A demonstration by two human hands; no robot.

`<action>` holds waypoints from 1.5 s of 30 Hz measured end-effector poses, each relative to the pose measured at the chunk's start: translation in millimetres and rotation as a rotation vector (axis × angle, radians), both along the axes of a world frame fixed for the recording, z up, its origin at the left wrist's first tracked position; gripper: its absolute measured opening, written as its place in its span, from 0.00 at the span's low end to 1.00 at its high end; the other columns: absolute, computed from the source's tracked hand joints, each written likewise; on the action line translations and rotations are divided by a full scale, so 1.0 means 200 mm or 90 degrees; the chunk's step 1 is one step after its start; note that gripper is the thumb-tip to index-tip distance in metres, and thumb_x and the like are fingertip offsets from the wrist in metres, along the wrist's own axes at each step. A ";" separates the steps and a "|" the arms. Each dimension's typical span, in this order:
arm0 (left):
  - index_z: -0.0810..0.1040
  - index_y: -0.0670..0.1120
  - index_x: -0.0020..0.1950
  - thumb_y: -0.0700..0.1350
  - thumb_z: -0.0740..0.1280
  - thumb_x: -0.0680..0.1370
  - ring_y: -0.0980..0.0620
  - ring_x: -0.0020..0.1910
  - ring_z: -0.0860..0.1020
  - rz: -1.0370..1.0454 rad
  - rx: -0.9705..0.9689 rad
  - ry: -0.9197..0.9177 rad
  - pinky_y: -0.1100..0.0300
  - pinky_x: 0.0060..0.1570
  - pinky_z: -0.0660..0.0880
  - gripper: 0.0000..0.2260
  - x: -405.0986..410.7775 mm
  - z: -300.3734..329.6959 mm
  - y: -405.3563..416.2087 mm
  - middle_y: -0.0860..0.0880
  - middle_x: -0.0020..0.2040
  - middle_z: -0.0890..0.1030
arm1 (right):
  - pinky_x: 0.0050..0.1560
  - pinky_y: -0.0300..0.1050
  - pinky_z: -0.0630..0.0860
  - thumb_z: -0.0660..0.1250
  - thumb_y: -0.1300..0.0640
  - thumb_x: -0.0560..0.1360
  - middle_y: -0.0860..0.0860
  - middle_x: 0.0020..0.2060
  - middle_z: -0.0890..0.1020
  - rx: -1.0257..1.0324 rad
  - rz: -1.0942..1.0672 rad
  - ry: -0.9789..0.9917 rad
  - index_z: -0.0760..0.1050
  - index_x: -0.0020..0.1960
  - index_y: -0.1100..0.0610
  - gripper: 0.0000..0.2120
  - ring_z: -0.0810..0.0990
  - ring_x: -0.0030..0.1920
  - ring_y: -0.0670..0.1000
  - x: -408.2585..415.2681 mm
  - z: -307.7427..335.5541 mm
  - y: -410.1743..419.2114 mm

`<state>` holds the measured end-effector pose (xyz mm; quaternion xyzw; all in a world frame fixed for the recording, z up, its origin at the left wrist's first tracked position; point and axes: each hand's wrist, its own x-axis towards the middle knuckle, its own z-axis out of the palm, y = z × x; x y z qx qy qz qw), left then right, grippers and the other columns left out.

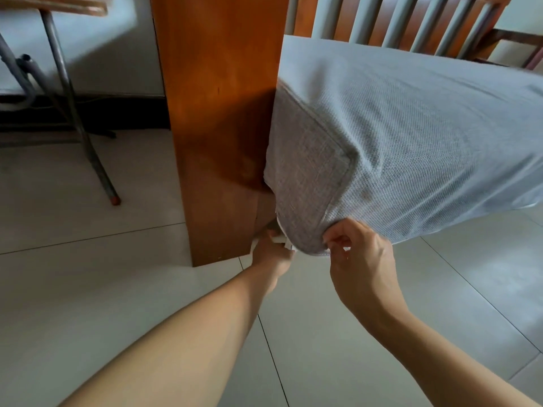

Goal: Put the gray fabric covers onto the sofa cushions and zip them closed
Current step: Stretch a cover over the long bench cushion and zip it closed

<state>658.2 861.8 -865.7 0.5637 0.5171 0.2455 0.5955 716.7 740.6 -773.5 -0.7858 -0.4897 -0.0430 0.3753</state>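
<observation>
Both hands at the cushion's lower corner: left hand [271,254] gripping white inner edge, right hand [357,254] pinching gray woven fabric cover [411,148]; cover mostly on, zipping seemingly unfinished

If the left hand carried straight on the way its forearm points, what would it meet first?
Most likely the wooden sofa side panel. The left hand points up and away, at the lower corner of the gray cover, next to the panel's base. Depth there is unclear.

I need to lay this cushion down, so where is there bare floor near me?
Bare pale floor tiles lie between your forearms, and left of the orange-brown wooden sofa panel. It is crowded where the left hand and right hand pinch the gray fabric cover.
</observation>
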 end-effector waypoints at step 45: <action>0.79 0.49 0.42 0.43 0.68 0.76 0.54 0.44 0.77 0.076 -0.179 -0.235 0.59 0.39 0.71 0.04 -0.11 0.25 -0.23 0.50 0.45 0.81 | 0.28 0.39 0.61 0.75 0.70 0.58 0.53 0.32 0.74 0.073 -0.001 -0.372 0.75 0.32 0.59 0.11 0.72 0.26 0.54 0.00 -0.26 0.00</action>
